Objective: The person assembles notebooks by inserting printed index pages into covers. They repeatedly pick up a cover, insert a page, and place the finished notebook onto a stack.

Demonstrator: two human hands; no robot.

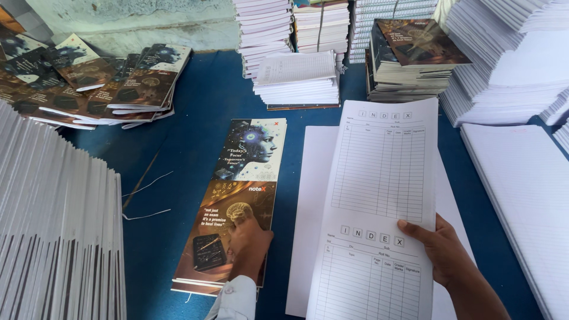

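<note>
Blue tabletop crowded with notebook stacks, pale wall behind.

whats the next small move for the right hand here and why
Probably lower the index sheet onto the blank sheet beneath it: the right hand holds it lifted by its edge, while the left hand only rests on the cover stack.

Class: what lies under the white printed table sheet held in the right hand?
Under the white printed table sheet lies a plain white paper sheet on the blue table. Its middle is covered.
</note>
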